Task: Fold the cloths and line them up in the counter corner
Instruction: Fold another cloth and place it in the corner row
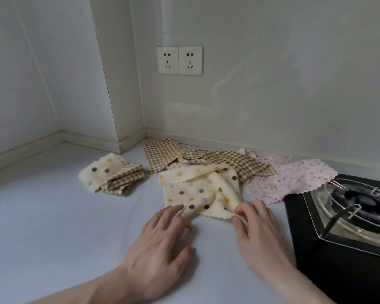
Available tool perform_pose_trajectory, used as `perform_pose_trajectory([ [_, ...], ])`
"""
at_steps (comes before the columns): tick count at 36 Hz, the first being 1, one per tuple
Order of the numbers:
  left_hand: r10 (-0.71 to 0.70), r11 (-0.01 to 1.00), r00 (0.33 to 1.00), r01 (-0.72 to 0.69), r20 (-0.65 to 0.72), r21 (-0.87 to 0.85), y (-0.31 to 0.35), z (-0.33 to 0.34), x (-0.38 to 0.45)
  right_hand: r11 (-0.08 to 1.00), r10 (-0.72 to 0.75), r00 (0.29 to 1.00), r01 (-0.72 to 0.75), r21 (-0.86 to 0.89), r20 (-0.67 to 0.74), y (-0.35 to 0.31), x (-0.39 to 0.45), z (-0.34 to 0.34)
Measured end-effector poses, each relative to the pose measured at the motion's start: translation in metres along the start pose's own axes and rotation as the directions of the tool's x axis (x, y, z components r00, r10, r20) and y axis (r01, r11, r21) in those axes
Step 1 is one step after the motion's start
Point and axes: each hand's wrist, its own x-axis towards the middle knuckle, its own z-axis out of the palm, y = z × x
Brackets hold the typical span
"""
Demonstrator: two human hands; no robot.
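Observation:
A cream polka-dot cloth [198, 189] lies rumpled on the white counter [53, 216]. My left hand [160, 244] rests flat with its fingertips on the cloth's near left corner. My right hand [257, 233] pinches the cloth's near right corner between thumb and fingers. Behind it a brown checked cloth [235, 163] is spread out, and a pink floral cloth [294, 178] lies to the right. Further left sit two folded cloths side by side: a polka-dot one [99, 170] and a checked one [124, 179].
A black gas hob [347, 227] with a metal burner ring stands at the right, close to my right hand. Two wall sockets [179, 60] are above the cloths. A wall pillar [123, 119] juts out at the counter's back, forming corners on both sides.

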Motion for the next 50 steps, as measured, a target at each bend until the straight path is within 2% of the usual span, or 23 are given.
perform_pose_trajectory([
  [7, -0.015, 0.995, 1.000, 0.014, 0.004, 0.097, -0.012, 0.012, 0.005, 0.995, -0.078, 0.996, 0.080, 0.051, -0.044, -0.003, 0.000, 0.007],
  [10, -0.041, 0.999, 0.998, 0.041, -0.047, 0.016, -0.012, 0.012, -0.001, 0.996, -0.049, 0.998, 0.052, 0.073, -0.042, -0.004, -0.007, 0.010],
  [15, -0.097, 0.995, 0.966, 0.089, -0.241, -0.042, -0.001, 0.007, -0.018, 0.996, 0.053, 0.999, -0.053, 0.073, 0.008, -0.017, -0.032, -0.006],
  [19, -0.134, 0.990, 0.958, 0.138, -0.254, -0.003, 0.017, 0.000, -0.035, 0.992, 0.082, 0.997, -0.083, 0.097, 0.012, -0.033, -0.061, -0.030],
  [24, -0.078, 0.997, 0.964, 0.082, -0.252, 0.004, 0.036, -0.017, -0.065, 0.992, 0.074, 0.996, -0.078, 0.095, 0.039, -0.050, -0.097, -0.050],
  [30, 0.018, 0.997, 0.956, 0.003, -0.292, 0.071, 0.055, -0.057, -0.087, 0.992, 0.057, 0.995, -0.048, 0.119, -0.078, -0.059, -0.114, -0.089],
  [33, 0.037, 0.999, 0.933, -0.021, -0.359, 0.047, 0.064, -0.084, -0.095, 0.986, 0.056, 0.990, -0.034, 0.164, -0.132, -0.069, -0.113, -0.116],
  [36, 0.068, 0.998, 0.872, -0.062, -0.484, 0.030, 0.074, -0.111, -0.102, 0.958, 0.061, 0.982, -0.008, 0.288, -0.178, -0.087, -0.109, -0.148],
  [40, 0.026, 0.991, 0.815, -0.096, -0.578, -0.091, 0.091, -0.150, -0.108, 0.917, 0.088, 0.971, 0.009, 0.400, -0.224, -0.106, -0.103, -0.188],
  [45, -0.003, 0.969, 0.874, -0.118, -0.485, -0.218, 0.107, -0.183, -0.111, 0.908, 0.081, 0.971, 0.021, 0.419, -0.225, -0.119, -0.102, -0.222],
  [50, -0.047, 0.962, 0.892, -0.079, -0.449, -0.260, 0.108, -0.186, -0.111, 0.922, 0.072, 0.974, 0.018, 0.387, -0.217, -0.121, -0.107, -0.230],
])
